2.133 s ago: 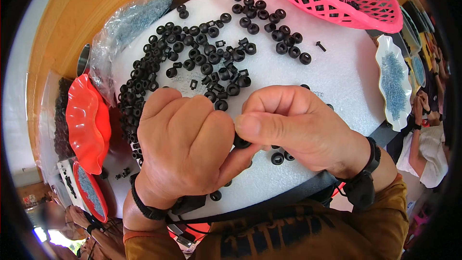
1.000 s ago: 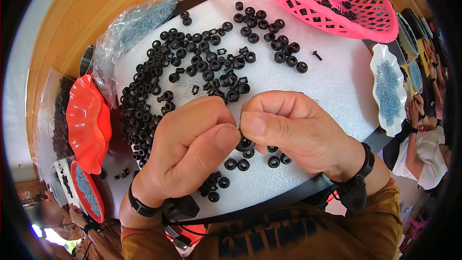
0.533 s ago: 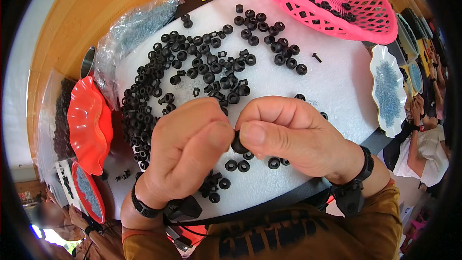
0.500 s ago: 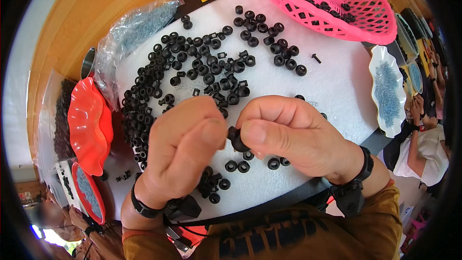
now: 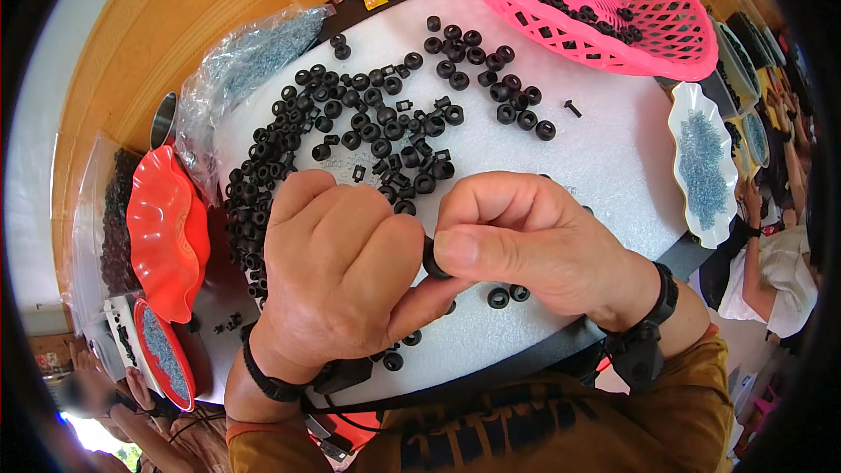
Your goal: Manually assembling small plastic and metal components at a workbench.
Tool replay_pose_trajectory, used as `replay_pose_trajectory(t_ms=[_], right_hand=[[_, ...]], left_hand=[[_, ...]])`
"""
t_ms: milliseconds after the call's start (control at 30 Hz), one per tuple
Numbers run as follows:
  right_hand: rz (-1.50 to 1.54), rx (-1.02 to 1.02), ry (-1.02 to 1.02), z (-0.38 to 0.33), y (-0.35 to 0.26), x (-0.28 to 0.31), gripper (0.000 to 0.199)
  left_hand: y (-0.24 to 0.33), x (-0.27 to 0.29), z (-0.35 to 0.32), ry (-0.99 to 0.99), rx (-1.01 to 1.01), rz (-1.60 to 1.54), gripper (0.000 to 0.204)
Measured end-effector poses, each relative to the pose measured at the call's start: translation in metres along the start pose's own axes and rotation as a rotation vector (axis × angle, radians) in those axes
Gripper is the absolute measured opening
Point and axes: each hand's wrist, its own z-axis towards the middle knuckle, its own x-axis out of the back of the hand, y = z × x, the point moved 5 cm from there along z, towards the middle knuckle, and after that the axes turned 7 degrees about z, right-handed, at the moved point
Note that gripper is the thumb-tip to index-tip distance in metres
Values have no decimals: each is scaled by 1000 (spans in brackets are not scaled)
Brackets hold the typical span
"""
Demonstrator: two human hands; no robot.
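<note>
My right hand (image 5: pixel 539 250) pinches a round black plastic part (image 5: pixel 431 258) between thumb and curled fingers, above the near middle of the white sheet. Against the part's left side presses my left hand (image 5: pixel 342 267), turned back upward with its fingers curled in and its thumb reaching beneath toward the right fingertips. Whatever the left fingers hold is hidden. Many black ring-shaped parts (image 5: pixel 381 147), mixed with small square-holed black pieces (image 5: pixel 359 173), lie beyond and left of my hands. A few rings (image 5: pixel 498 298) rest below the right hand.
At the far right stands a pink lattice basket (image 5: pixel 683 52) with black parts inside. A white scalloped dish (image 5: pixel 724 210) of small bluish pieces sits right; a red wavy dish (image 5: pixel 166 236) and a plastic bag (image 5: pixel 236 66) sit left. One black screw-like piece (image 5: pixel 572 109) lies alone. Other people work at both sides.
My left hand has rolled over, so its back now faces up and its thumb has swung below the black part. The part is more covered. My right hand has barely moved.
</note>
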Motion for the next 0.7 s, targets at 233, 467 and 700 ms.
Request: replay_pose_trajectory(t_ms=[233, 467, 700], right_hand=[[-129, -59, 52, 2, -2, 4, 20], [-82, -39, -27, -1, -2, -3, 20], [-61, 14, -3, -9, -7, -9, 24]], left_hand=[[0, -3, 4, 68, -45, 5, 27], [-11, -3, 4, -125, 221, -699, 20], [-8, 2, -9, -140, 578, -920, 32]])
